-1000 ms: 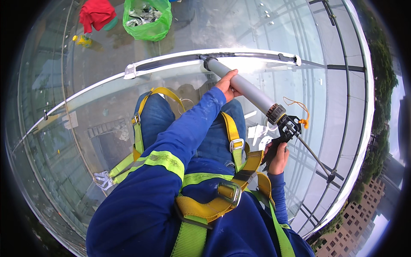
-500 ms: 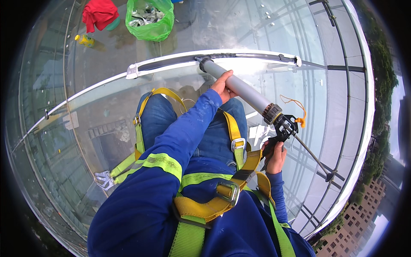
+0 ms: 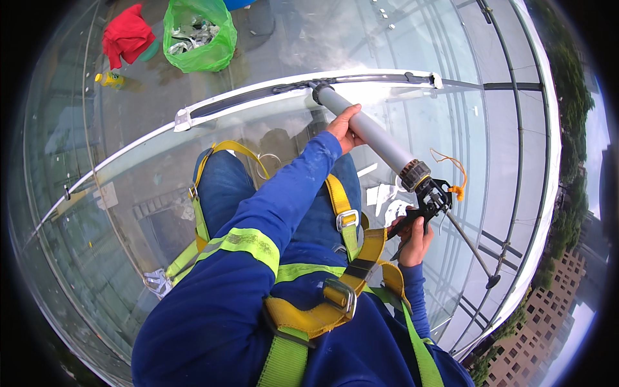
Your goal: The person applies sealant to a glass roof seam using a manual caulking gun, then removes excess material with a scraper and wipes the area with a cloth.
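A caulking gun with a long grey barrel [image 3: 382, 140] slants across in front of me, nozzle toward the far left. My left hand [image 3: 346, 129] is closed around the barrel's front half from the side. At the rear, my right hand [image 3: 416, 244] grips the black trigger handle [image 3: 401, 227]. The gun's thin plunger rod [image 3: 474, 248] sticks out behind. Its nozzle tip touches a long joint [image 3: 238, 102] between glass panes, edged with white masking tape [image 3: 184, 120]. Dark, lumpy sealant [image 3: 290, 88] lies in the joint near the nozzle.
Beyond the joint stand a green plastic bag [image 3: 222, 45] of scraps, a red cloth [image 3: 126, 35] and a yellow bottle [image 3: 109, 80]. White paper scraps [image 3: 382, 195] lie by my right knee. An orange cord [image 3: 459, 190] hangs at the gun's rear. Harness straps [image 3: 336, 200] cross my body.
The nozzle has moved to the right along the joint, both hands keeping their hold on the gun. The view has turned slightly, so bag, cloth and bottle appear further left.
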`<state>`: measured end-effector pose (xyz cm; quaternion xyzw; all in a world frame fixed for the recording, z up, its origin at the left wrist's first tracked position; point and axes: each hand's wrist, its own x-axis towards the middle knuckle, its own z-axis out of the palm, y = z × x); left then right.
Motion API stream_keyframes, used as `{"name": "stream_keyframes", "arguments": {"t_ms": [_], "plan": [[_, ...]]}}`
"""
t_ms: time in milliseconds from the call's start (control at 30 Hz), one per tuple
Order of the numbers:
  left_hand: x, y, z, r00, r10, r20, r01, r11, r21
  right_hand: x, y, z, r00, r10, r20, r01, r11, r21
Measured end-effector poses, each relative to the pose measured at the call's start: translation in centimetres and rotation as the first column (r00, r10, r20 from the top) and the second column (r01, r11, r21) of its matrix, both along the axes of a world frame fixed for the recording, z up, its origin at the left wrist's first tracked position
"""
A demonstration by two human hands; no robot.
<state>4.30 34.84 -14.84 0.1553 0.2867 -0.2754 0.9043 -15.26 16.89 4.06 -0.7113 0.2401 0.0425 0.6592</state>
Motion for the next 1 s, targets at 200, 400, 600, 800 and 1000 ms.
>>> {"name": "stream_keyframes", "arguments": {"t_ms": [200, 400, 600, 800, 1000], "plan": [[1.7, -3.3, -0.3, 0.998, -0.066, 0.011, 0.066, 0.998, -0.023, 0.2, -1.9, -0.5, 0.999, -0.047, 0.013, 0.048, 0.995, -0.087], [3.1, -5.5, -1.0, 0.993, -0.112, 0.041, 0.112, 0.994, -0.010, 1.0, -3.2, -0.4, 0.995, -0.094, -0.044, 0.087, 0.985, -0.146], [3.5, -6.9, -1.3, 0.994, -0.106, 0.013, 0.107, 0.994, -0.010, 0.9, -2.8, -1.9, 0.925, -0.323, 0.199, 0.348, 0.931, -0.107], [3.6, -7.0, -1.3, 0.992, -0.125, 0.037, 0.125, 0.992, -0.007, 1.7, -2.9, 0.7, 0.929, -0.176, 0.325, 0.305, 0.861, -0.407], [3.3, -6.6, 0.6, 1.000, -0.025, 0.019, 0.025, 0.999, -0.040, 2.8, -3.6, 2.0, 0.923, 0.043, 0.383, 0.199, 0.798, -0.568]]}}
